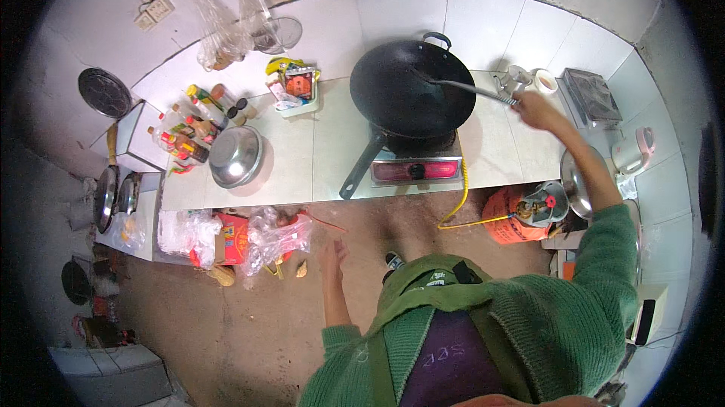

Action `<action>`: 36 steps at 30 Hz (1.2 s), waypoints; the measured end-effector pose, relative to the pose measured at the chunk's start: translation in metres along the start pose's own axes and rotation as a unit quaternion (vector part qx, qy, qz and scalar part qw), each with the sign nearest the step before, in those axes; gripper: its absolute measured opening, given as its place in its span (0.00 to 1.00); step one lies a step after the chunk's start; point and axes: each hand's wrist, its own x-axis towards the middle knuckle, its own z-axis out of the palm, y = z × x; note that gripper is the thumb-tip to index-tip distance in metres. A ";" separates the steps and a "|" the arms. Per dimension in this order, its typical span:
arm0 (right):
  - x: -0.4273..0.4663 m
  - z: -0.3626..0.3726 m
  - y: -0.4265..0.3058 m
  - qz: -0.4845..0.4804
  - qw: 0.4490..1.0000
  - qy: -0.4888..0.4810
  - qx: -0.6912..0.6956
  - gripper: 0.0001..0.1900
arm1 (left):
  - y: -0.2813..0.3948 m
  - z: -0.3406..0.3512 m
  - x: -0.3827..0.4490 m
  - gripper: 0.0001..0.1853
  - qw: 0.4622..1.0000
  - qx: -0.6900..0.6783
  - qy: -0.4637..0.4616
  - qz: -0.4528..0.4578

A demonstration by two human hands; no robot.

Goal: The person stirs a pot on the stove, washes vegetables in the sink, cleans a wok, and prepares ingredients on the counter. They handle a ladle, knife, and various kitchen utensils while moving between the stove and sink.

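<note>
A large black wok (396,90) stands tilted on a single-burner gas stove (417,170), its long handle pointing to the front left. My right hand (537,109) is closed around the ridged handle of a metal spatula (476,90), whose head lies inside the dark wok. What the wok holds is too dark to tell. My left hand (333,254) hangs in front of the counter's edge, near the plastic bags on the floor, with its fingers somewhat apart and nothing visible in it.
Left on the tiled counter (283,175) are an upturned metal bowl (235,156), several bottles (190,129) and a tub of packets (299,102). A metal pot (514,79) and white cup (545,82) stand right. Below, a yellow hose (465,180) runs to an orange gas cylinder (510,217).
</note>
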 end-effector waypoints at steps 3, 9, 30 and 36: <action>-0.004 -0.057 -0.033 -0.070 0.972 0.108 -0.195 0.08 | 0.072 0.042 0.012 0.24 0.997 -0.026 -0.061 0.037; 0.036 -0.081 -0.053 -0.086 0.929 -0.019 -0.358 0.05 | 0.109 0.109 -0.005 0.25 0.988 -0.095 -0.063 0.108; 0.160 0.000 -0.014 -0.248 0.929 0.033 -0.274 0.07 | 0.102 0.146 -0.028 0.19 0.979 -0.158 0.033 0.121; 0.126 -0.094 -0.048 -0.257 0.870 0.098 -0.409 0.04 | 0.103 0.141 -0.030 0.19 0.981 -0.150 0.049 0.114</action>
